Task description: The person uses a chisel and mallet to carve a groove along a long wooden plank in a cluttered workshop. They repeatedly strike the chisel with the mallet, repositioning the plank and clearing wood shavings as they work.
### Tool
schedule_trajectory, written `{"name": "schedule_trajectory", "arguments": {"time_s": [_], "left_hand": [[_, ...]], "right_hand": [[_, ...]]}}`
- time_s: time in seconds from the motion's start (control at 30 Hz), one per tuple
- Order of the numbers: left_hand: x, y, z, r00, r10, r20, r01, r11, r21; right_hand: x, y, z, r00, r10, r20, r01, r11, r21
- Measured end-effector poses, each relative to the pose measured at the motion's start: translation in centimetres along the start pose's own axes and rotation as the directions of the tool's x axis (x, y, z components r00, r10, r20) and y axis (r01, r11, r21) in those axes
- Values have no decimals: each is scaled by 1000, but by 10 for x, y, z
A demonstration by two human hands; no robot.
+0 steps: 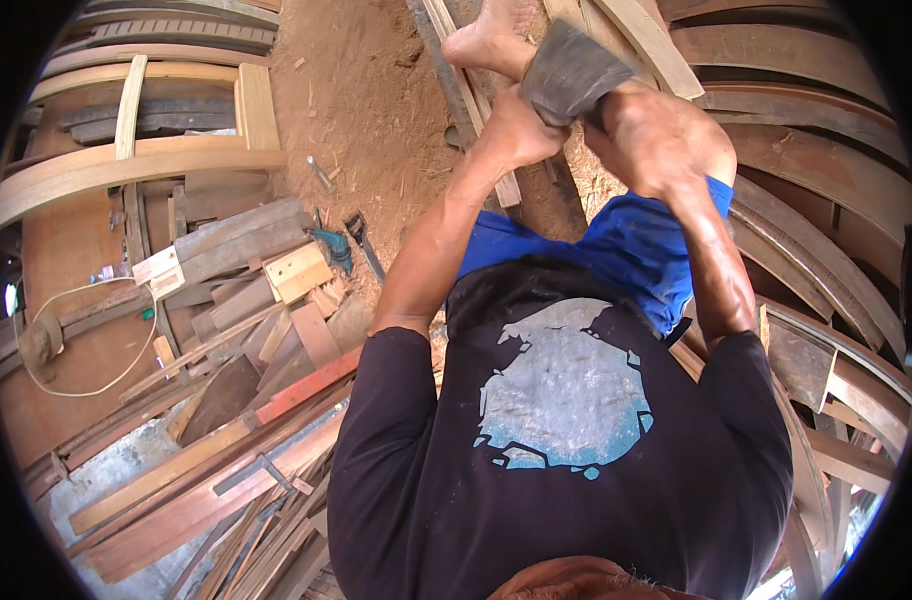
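A dark grey, flat, roughly four-sided piece (576,75) is held up between my two hands at the top middle. My left hand (519,132) is closed at its lower left edge. On the other side my right hand (654,135) is closed by its lower right corner, where a dark part runs in under the fingers; what exactly the fingers wrap is partly hidden. Just beyond the left hand is a bare foot (491,42). Narrow boards (472,110) lie below the hands, and pale shavings show between the legs.
Curved planks (796,130) are stacked along the right. On the sandy floor (351,90) at left lie a teal power tool (334,248), a black-handled tool (362,245) and a small metal rod (319,174). Wood offcuts (298,273) and a curved timber frame (136,165) fill the left side.
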State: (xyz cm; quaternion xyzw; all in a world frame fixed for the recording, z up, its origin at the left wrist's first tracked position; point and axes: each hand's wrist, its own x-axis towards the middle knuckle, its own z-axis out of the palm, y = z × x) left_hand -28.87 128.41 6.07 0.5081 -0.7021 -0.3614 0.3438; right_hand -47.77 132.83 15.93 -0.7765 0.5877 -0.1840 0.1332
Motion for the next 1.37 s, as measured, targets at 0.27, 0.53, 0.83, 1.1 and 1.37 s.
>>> {"name": "schedule_trajectory", "arguments": {"time_s": [0.27,0.53,0.83,1.1,1.37], "left_hand": [[-3,-21,-4,998,57,-18,-59,991,-123],[-21,-50,-15,996,63,-63,-66,996,-59],[-20,-36,-18,996,77,-40,-81,992,-99],[-26,-60,-11,1000,-14,-20,9,977,-214],[-35,-54,-14,997,-62,-36,56,986,-158]], "right_hand": [[11,-29,-40,830,179,-529,188,803,566],[21,-14,-5,993,-105,46,101,992,76],[32,-10,17,963,-213,-164,260,891,373],[21,-39,-21,995,-87,-51,100,916,388],[22,-21,27,921,-213,327,230,973,-14]]}}
